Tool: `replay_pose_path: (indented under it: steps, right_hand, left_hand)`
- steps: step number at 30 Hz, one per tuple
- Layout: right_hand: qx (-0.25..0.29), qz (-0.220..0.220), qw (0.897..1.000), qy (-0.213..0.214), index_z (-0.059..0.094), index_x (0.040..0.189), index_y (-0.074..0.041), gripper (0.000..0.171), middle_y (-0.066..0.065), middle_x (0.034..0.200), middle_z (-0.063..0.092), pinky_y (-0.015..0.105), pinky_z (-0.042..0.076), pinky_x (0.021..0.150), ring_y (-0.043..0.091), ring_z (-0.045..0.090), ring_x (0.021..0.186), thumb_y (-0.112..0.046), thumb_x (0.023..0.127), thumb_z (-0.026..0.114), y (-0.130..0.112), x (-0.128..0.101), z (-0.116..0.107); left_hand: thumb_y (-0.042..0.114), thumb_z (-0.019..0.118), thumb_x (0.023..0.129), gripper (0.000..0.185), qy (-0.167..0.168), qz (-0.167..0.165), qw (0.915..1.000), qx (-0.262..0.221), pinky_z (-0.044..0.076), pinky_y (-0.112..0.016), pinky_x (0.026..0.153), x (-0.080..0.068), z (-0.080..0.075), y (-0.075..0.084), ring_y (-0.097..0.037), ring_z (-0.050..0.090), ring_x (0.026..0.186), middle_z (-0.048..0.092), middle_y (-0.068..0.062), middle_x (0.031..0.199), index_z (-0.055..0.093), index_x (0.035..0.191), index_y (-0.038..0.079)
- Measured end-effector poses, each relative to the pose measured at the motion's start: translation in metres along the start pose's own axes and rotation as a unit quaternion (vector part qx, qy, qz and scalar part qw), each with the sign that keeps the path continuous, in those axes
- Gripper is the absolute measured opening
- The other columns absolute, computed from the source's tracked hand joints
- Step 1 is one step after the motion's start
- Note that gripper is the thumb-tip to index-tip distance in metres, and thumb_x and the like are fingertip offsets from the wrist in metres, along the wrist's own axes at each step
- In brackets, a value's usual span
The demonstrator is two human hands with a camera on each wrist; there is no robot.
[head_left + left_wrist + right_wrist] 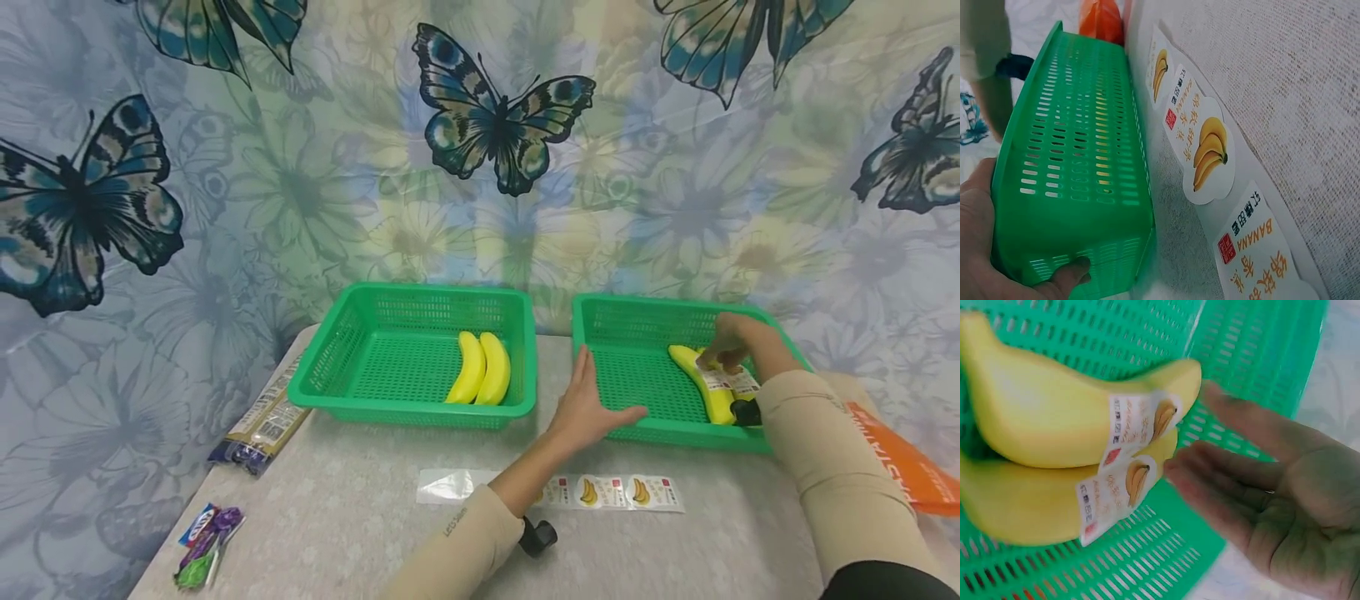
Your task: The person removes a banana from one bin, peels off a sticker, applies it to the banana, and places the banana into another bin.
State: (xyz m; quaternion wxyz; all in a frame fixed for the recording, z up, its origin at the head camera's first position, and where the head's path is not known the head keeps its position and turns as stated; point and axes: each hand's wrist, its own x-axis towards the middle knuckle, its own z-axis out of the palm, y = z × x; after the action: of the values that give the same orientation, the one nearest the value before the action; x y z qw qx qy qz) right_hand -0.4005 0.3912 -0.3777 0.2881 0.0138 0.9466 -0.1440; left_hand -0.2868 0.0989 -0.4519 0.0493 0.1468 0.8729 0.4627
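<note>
On my grey tabletop (337,508) sit two green baskets (420,350) toward its far edge, a sticker strip (600,492) near the front, and snack packets (262,425) along the left edge.

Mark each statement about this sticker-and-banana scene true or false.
1. The left hand grips the near corner of the right basket. True.
2. The bananas in the right basket carry no stickers. False: each bears a sticker.
3. The left basket holds two bananas. True.
4. The right hand grips an orange bag. False: it is at the stickered bananas; the orange bag lies apart on the table.
5. A strip of stickers lies in front of the baskets. True.
</note>
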Motion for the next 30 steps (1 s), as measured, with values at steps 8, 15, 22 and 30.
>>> replay_pose_path:
  steps: [8,15,22,30]
  right_hand:
    - [-0.026,-0.073,0.996,0.038,0.073,0.080,0.001,0.038,-0.002,0.060,0.062,0.027,0.051,0.063,0.009,0.055,0.057,-0.035,0.091,0.068,-0.031,-0.018,0.007]
    - [-0.015,-0.101,0.993,0.054,0.070,0.106,0.011,0.044,0.020,0.092,0.074,0.037,0.059,0.073,0.026,0.071,0.080,-0.031,0.091,0.068,-0.046,-0.030,0.018]
    - [0.009,-0.106,0.992,0.063,0.067,0.111,0.012,0.047,0.028,0.109,0.069,0.043,0.059,0.081,0.033,0.071,0.091,-0.029,0.090,0.070,-0.054,-0.046,0.027]
    - [-0.002,-0.124,0.989,0.083,0.062,0.118,0.016,0.052,0.030,0.109,0.067,0.038,0.059,0.072,0.024,0.070,0.078,-0.027,0.090,0.070,-0.060,-0.067,0.037]
  left_hand:
    - [0.063,0.071,0.077,0.116,0.011,-0.022,0.9995,-0.019,0.040,-0.056,0.109,-0.008,-0.003,-0.010,-0.037,0.036,0.143,-0.004,0.010,0.166,0.005,0.158,0.013]
    - [0.065,0.066,0.081,0.109,-0.022,-0.015,0.9987,0.043,0.040,-0.053,0.110,-0.010,-0.020,-0.010,-0.035,0.035,0.144,0.002,0.002,0.166,0.011,0.158,0.010]
    - [0.047,0.063,0.092,0.081,-0.109,0.098,0.9776,0.151,0.037,-0.042,0.115,-0.021,-0.095,0.009,-0.028,0.039,0.143,0.037,-0.010,0.156,0.029,0.154,0.007]
    - [0.058,0.069,0.083,0.089,-0.101,0.134,0.9491,0.266,0.033,-0.052,0.116,-0.076,-0.206,-0.028,-0.028,0.032,0.146,0.035,-0.003,0.158,0.032,0.154,0.019]
